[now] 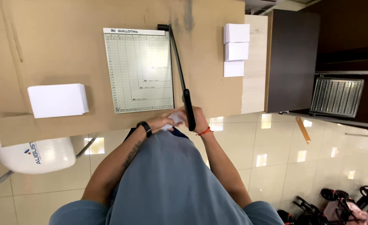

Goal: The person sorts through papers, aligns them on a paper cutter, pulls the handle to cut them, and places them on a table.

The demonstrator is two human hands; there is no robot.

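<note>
White paper [173, 119] sits bunched between the two hands, right at the near edge of the table. The left hand [161, 123] is curled around the paper from the nine o'clock side, with a black watch [144, 128] on its wrist. The right hand [196, 118] is closed on the paper from the three o'clock side (a thin red string [205, 132] goes around that wrist). Both hands are close together, almost touching, with the paper in the middle.

Just in front of the right hand hangs the black handle [188, 109] of the cutter's long blade arm [177, 58]. I cannot tell if the fingers touch it. The arm runs away toward twelve o'clock along the right side of the paper cutter [139, 68], a flat pale green board with a grid of lines on it.

Far off at nine o'clock lies a thick stack of white sheets [58, 100] on the brown table [59, 46]. At about one o'clock, near the far right edge, three small piles of white cards [235, 50] lie in a row.

Under the table at eight o'clock is a white round seat [36, 155]. At three o'clock stands a dark cabinet [291, 54], and the shiny tile floor [284, 158] spreads out below.
</note>
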